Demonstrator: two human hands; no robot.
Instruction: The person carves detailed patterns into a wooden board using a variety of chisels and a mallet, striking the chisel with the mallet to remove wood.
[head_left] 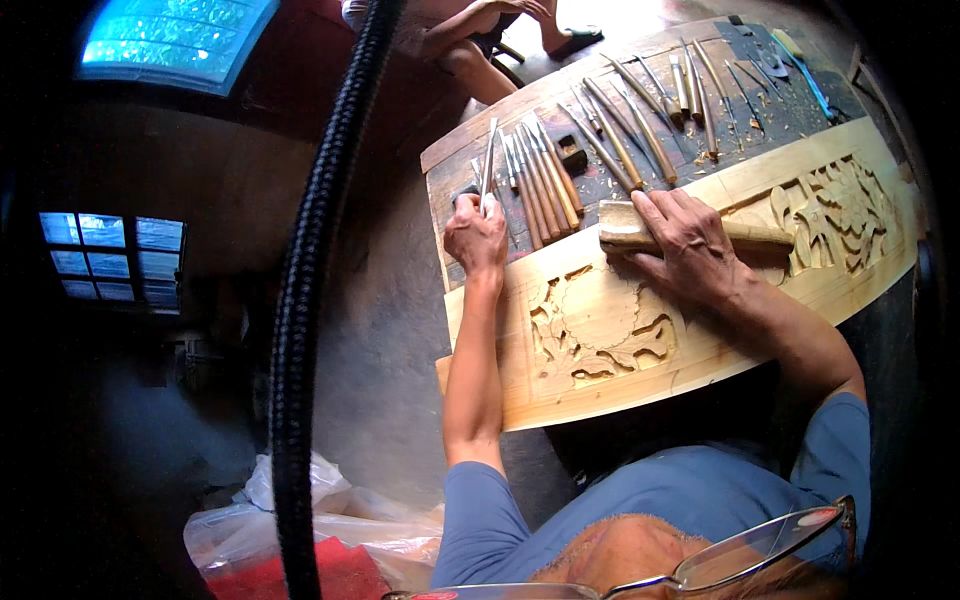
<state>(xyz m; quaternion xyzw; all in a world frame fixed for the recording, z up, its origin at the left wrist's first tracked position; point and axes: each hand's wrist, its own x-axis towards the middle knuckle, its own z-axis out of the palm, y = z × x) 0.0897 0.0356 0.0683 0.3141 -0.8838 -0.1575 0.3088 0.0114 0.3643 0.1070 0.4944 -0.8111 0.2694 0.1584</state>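
At the left end of the bench my left hand [475,236] is closed round a carving chisel [489,160], its blade pointing up and away from me. My right hand [690,240] lies over a wooden mallet [624,226], fingers curled on it, and the handle sticks out to the right. Beneath the mallet is a long pale wooden panel [510,395]. Its left section has leaf shapes cut round a plain middle, and deeper floral relief [842,215] fills the right section. Beside my left hand several wood-handled chisels [540,180] lie in a row.
More chisels and gouges [640,130] spread across the far side of the workbench [450,150], among wood chips. A blue-handled brush [805,75] lies far right. Another person [460,45] sits beyond the bench. A black braided cable [305,300] crosses the view; plastic sheeting [350,520] lies lower left.
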